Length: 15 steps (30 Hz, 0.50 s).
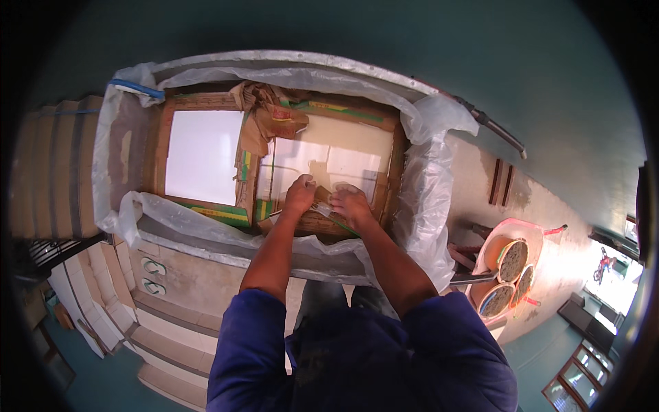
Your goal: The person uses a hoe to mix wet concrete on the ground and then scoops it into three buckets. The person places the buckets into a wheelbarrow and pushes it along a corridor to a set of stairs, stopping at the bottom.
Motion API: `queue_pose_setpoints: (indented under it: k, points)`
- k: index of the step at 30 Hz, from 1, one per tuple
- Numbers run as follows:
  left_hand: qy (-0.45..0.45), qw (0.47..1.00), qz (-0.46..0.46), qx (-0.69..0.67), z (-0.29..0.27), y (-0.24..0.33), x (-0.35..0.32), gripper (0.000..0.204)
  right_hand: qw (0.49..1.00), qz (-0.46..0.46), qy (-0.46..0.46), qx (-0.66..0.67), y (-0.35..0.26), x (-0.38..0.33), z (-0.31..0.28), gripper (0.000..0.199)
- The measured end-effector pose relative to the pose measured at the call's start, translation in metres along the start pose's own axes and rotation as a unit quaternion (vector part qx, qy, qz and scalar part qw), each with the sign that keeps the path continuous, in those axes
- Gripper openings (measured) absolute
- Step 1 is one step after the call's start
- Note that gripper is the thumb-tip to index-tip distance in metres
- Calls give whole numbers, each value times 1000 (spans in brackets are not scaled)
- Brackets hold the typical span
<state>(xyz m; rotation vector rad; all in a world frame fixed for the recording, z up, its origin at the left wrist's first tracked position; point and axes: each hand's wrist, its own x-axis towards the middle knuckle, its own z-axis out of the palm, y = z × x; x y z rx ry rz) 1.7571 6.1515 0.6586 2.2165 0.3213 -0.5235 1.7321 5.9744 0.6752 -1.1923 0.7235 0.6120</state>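
Observation:
Two opened cardboard cartons of white tiles lie side by side in a metal tub (288, 60) lined with clear plastic sheet (425, 199). The left carton (202, 156) shows one bare white tile. The right carton (329, 161) has torn brown flaps. My left hand (300, 193) is closed on the near edge of the right carton. My right hand (351, 204) is right beside it, fingers pinched on a thin clear shiny strip (321, 209) that runs between the two hands. What the strip is cannot be made out.
Stacked brown cartons (58, 172) stand at the left, and piles of pale tiles (154, 323) lie below the tub. At the right a pink tub (528, 237) holds orange buckets (511, 257) of grey mix. A metal handle (494, 127) sticks out at the upper right.

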Motion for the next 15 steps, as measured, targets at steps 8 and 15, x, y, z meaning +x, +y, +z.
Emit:
queue_pose_setpoints:
  k: [8, 15]
  points:
    - [-41, 966, 12, 253, -13, -9, 5, 43, 923, -114, 174, -324, 48, 87, -40, 29]
    - [-193, 933, -136, 271, -23, -67, 15, 54, 862, 4, 335, -379, 18, 59, -76, 57]
